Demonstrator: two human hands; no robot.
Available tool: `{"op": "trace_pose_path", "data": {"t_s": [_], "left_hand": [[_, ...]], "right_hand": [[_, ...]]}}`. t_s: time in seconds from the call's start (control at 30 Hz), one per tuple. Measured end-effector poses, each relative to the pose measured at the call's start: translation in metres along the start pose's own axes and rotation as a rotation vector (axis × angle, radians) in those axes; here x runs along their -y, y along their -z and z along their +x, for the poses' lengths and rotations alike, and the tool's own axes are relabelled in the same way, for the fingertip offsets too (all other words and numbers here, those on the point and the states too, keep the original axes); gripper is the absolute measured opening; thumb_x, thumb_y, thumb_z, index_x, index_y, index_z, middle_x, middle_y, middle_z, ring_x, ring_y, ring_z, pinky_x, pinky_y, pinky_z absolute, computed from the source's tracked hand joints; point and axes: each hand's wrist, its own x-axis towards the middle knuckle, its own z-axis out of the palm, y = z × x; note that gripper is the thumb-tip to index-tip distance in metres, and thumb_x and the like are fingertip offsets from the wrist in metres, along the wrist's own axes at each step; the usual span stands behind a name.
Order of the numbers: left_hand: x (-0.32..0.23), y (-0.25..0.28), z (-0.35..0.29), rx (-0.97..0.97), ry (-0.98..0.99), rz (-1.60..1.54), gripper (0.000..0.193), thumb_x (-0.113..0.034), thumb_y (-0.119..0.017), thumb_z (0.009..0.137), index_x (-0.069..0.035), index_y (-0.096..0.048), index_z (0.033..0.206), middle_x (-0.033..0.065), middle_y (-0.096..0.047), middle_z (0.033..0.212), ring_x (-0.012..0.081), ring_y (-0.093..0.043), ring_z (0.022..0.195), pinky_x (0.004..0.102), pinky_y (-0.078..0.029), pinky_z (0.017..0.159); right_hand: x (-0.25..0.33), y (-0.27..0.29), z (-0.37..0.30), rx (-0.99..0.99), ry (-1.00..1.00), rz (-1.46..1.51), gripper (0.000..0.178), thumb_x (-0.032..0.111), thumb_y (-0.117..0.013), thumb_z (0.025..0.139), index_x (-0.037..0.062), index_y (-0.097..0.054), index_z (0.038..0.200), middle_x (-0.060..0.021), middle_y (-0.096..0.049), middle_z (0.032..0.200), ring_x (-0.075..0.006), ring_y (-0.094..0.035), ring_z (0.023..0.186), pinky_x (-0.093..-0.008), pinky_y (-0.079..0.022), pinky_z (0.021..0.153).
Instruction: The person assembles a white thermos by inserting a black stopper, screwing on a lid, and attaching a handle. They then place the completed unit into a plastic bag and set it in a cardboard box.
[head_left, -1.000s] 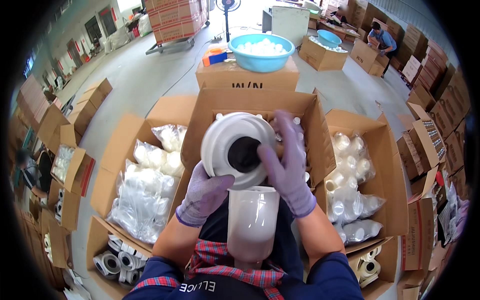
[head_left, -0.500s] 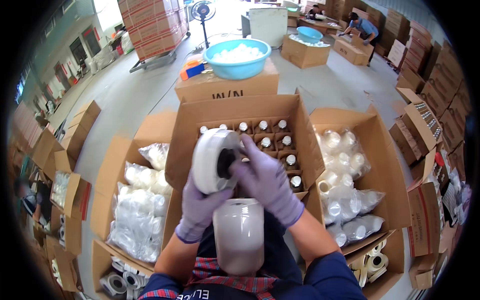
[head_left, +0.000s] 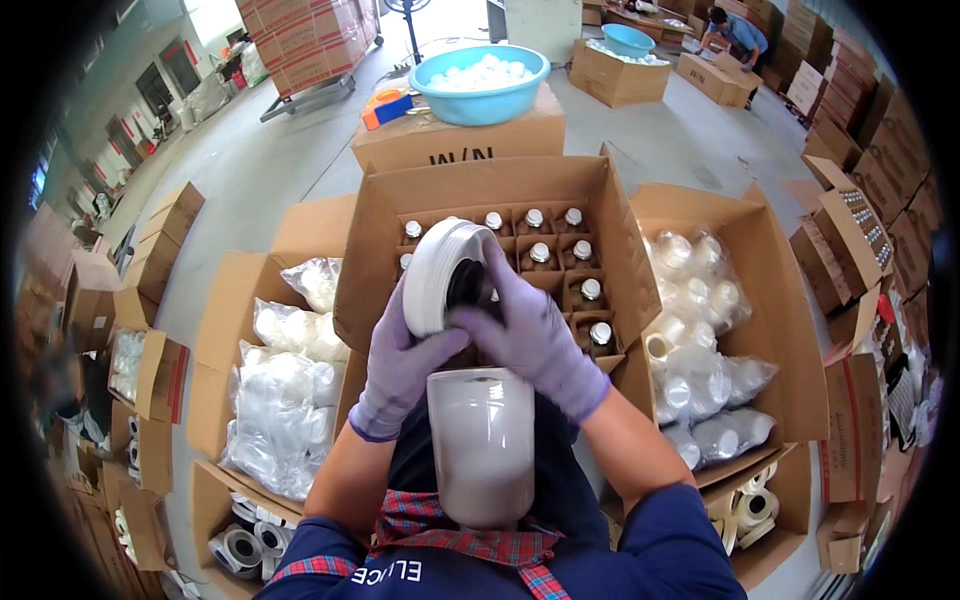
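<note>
A thick white roll (head_left: 432,275) with a ridged, layered edge and a dark core is held tilted above the carton of bottles. My left hand (head_left: 400,365), in a pale purple glove, wraps it from below and the left. My right hand (head_left: 530,325), gloved alike, grips its right side, with fingers at the core, blurred by motion. Below the hands, by my lap, is a glossy grey-white vessel (head_left: 482,450) with a rounded bottom. The divided carton (head_left: 480,180) beyond holds dark bottles with silvery caps (head_left: 540,252); the hands hide some of them.
Open cartons at left (head_left: 215,370) and right (head_left: 790,350) hold bagged translucent cups. Lower cartons contain rolls (head_left: 242,548). A blue basin (head_left: 480,105) of white pieces and an orange-and-blue tape dispenser (head_left: 388,108) sit on a box ahead. Far right, a person (head_left: 738,40) bends over a carton.
The roll has turned so more of its ridged edge shows, still in both hands. The right fingers have shifted around it. The whole view has tilted downward slightly.
</note>
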Motion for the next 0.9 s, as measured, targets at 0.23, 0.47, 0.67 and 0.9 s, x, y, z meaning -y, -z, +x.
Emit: {"op": "trace_pose_path", "data": {"t_s": [0.23, 0.47, 0.67, 0.9], "left_hand": [[-0.005, -0.004, 0.004, 0.004, -0.037, 0.065, 0.077, 0.003, -0.07, 0.08, 0.001, -0.038, 0.15, 0.0103, -0.057, 0.135, 0.0176, -0.057, 0.121, 0.0335, -0.047, 0.104], [0.016, -0.015, 0.025, 0.102, -0.46, 0.748, 0.083, 0.001, -0.078, 0.076, 0.002, -0.041, 0.15, 0.0118, -0.054, 0.144, 0.0197, -0.051, 0.132, 0.0329, -0.041, 0.11], [0.022, 0.081, 0.04, 0.395, 0.249, -0.043, 0.084, 0.01, -0.079, 0.07, 0.002, -0.046, 0.147, 0.0085, -0.059, 0.136, 0.016, -0.053, 0.126, 0.0337, -0.041, 0.109], [0.063, 0.069, 0.031, 0.702, 0.268, -0.199, 0.078, -0.03, -0.085, 0.076, 0.006, -0.054, 0.138, 0.0245, -0.058, 0.137, 0.0415, -0.051, 0.131, 0.0492, -0.036, 0.114]], "right_hand": [[-0.006, 0.015, 0.014, 0.139, -0.323, 0.289, 0.061, 0.019, -0.076, 0.085, 0.0053, -0.051, 0.139, -0.0235, -0.068, 0.104, -0.0383, -0.07, 0.095, -0.0413, -0.058, 0.08], [-0.07, 0.002, 0.008, 0.099, -0.116, 0.24, 0.04, 0.031, -0.055, 0.099, -0.0042, -0.059, 0.118, -0.019, -0.071, 0.092, -0.0321, -0.071, 0.082, -0.0383, -0.056, 0.071], [-0.082, 0.05, -0.015, 0.068, -0.556, 0.237, 0.054, 0.036, -0.055, 0.101, -0.0032, -0.053, 0.138, -0.0184, -0.069, 0.109, -0.0215, -0.068, 0.098, -0.0312, -0.055, 0.081], [-0.117, 0.012, -0.064, 0.305, -0.314, 0.786, 0.065, 0.037, -0.07, 0.088, -0.0041, -0.057, 0.136, -0.0168, -0.062, 0.132, -0.0272, -0.056, 0.127, -0.0387, -0.038, 0.112]]}}
